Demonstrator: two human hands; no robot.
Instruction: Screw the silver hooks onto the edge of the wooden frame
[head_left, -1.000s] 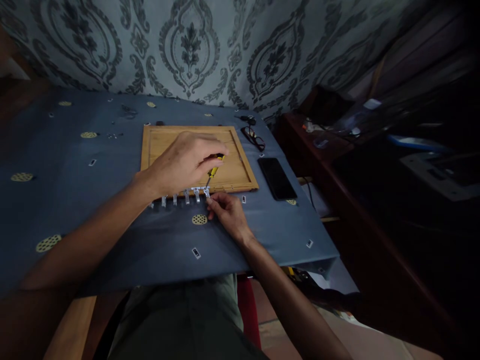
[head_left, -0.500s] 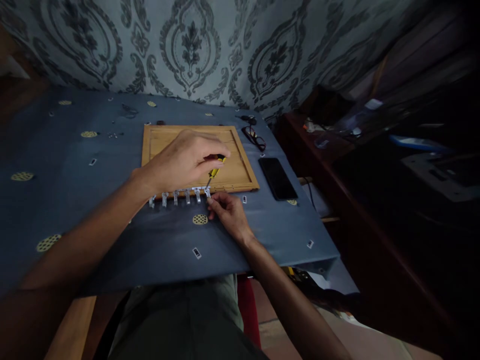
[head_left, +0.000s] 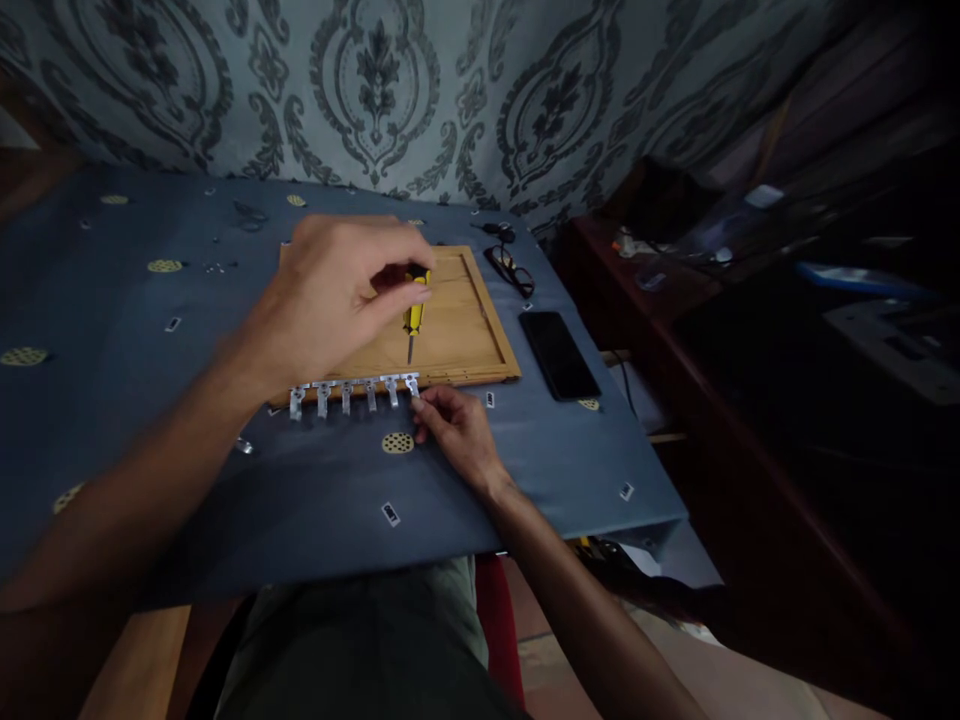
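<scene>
My left hand (head_left: 345, 285) is closed around the handle of a small yellow and black screwdriver (head_left: 413, 315), held nearly upright over the near edge of a wooden framed board (head_left: 450, 330). The screwdriver's tip points down just above the rightmost silver metal bracket (head_left: 412, 383), with a small gap. My right hand (head_left: 461, 430) pinches the lower end of that bracket between thumb and finger. Several similar metal brackets (head_left: 346, 395) sit in a row to its left along the board's near edge. My left hand covers the board's left part.
A black phone (head_left: 559, 353) and eyeglasses (head_left: 511, 270) lie right of the board. Small loose metal bits (head_left: 217, 267) and scissors (head_left: 249, 215) are at the back left. One loose metal piece (head_left: 244, 445) lies near my left forearm. A patterned blue cloth (head_left: 315, 520) covers the table.
My left hand has lifted the screwdriver up off the rightmost bracket and turned it more upright. My right hand keeps its pinch on the bracket. The view has shifted slightly.
</scene>
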